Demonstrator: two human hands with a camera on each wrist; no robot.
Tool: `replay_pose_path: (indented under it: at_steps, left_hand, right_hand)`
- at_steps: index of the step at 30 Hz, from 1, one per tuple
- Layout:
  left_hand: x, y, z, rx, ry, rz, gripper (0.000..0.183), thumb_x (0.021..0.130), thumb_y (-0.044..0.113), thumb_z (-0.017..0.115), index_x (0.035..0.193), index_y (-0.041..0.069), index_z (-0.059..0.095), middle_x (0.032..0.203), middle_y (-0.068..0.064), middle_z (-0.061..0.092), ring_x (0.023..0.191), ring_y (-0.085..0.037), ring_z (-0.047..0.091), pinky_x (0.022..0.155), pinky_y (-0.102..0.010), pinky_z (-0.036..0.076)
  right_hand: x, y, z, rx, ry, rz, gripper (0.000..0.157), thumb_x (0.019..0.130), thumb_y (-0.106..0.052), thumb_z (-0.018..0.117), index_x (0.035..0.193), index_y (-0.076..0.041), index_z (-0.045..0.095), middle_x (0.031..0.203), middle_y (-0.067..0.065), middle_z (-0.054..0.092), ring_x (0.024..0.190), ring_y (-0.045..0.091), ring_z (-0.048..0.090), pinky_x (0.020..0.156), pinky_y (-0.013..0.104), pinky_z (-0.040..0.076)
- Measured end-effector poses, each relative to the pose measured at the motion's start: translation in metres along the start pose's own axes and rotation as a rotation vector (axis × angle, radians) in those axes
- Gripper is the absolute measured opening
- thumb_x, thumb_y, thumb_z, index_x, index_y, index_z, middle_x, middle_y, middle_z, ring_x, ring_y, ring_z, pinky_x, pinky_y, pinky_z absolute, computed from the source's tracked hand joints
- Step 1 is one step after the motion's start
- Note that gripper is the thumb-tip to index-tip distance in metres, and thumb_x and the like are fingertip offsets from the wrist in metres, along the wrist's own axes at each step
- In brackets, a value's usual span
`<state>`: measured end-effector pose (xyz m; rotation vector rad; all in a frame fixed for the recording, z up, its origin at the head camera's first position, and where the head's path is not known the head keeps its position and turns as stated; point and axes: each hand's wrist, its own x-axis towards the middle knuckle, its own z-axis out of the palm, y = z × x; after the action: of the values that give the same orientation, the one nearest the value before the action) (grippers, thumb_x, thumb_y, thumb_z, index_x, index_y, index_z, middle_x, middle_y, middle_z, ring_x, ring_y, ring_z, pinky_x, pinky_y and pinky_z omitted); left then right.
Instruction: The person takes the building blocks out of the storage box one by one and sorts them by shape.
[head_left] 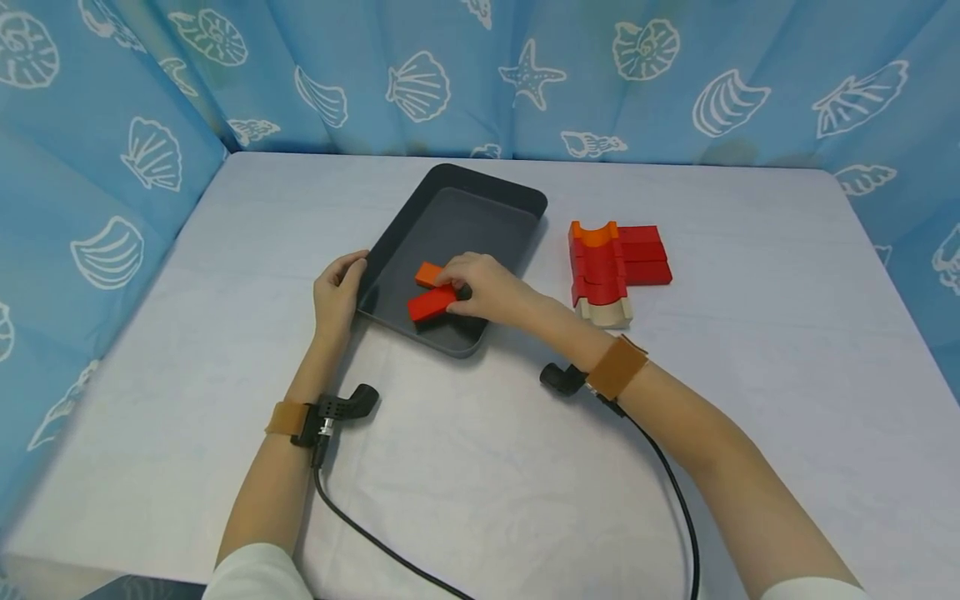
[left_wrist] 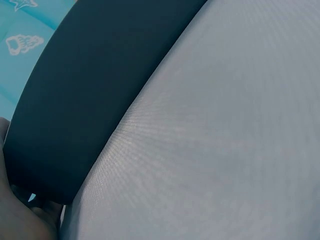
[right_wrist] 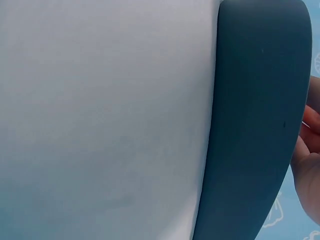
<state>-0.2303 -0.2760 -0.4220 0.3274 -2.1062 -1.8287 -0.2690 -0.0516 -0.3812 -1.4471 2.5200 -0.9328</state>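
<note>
A dark grey tray [head_left: 480, 221] lies slanted on the white table. At its left near corner, my left hand [head_left: 339, 296] grips the edge; in the left wrist view that hand [left_wrist: 22, 215] shows at the corner of the tray's outer wall [left_wrist: 95, 85]. Inside the tray's near end, my right hand [head_left: 487, 287] pinches a red block [head_left: 431, 305] between thumb and fingers. Just behind it is an orange block [head_left: 428, 274], partly hidden by the fingertips. From the right wrist, the tray wall [right_wrist: 257, 115] hides most of the right hand [right_wrist: 307, 167].
Right of the tray stands a group of toy blocks: a grooved red row [head_left: 600, 262] with an orange piece at its far end and a cream piece [head_left: 606, 313] at its near end, beside flat red blocks [head_left: 645, 254]. A blue shell-print curtain [head_left: 465, 83] borders the table.
</note>
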Motion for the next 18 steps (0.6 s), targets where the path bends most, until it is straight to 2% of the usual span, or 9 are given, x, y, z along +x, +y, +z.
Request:
replay_pose_path:
  at_steps: [6, 11, 18]
  left_hand:
    - [0.001, -0.002, 0.001, 0.011, 0.009, 0.008, 0.031, 0.089, 0.021, 0.053, 0.111, 0.000, 0.061, 0.105, -0.006, 0.059, 0.094, -0.012, 0.050, 0.081, -0.024, 0.037]
    - [0.002, -0.003, 0.001, 0.005, 0.015, 0.016, 0.030, 0.089, 0.020, 0.054, 0.109, 0.000, 0.062, 0.102, -0.004, 0.059, 0.093, -0.012, 0.050, 0.080, -0.024, 0.037]
    - [0.002, -0.005, 0.000, 0.013, 0.014, 0.028, 0.030, 0.089, 0.021, 0.053, 0.109, 0.000, 0.062, 0.101, -0.004, 0.059, 0.093, -0.013, 0.050, 0.080, -0.025, 0.036]
  right_hand:
    - [-0.004, 0.003, -0.002, 0.114, 0.040, 0.030, 0.030, 0.075, -0.005, 0.071, 0.103, 0.002, 0.063, 0.100, 0.011, 0.060, 0.085, 0.019, 0.056, 0.077, 0.026, 0.044]
    - [-0.008, 0.003, -0.004, 0.169, 0.072, 0.030, 0.030, 0.074, -0.005, 0.072, 0.102, 0.002, 0.063, 0.099, 0.011, 0.061, 0.085, 0.020, 0.057, 0.078, 0.030, 0.045]
    - [-0.016, 0.003, -0.010, 0.229, 0.128, 0.027, 0.031, 0.074, -0.004, 0.072, 0.102, 0.003, 0.063, 0.099, 0.011, 0.060, 0.085, 0.019, 0.057, 0.079, 0.029, 0.045]
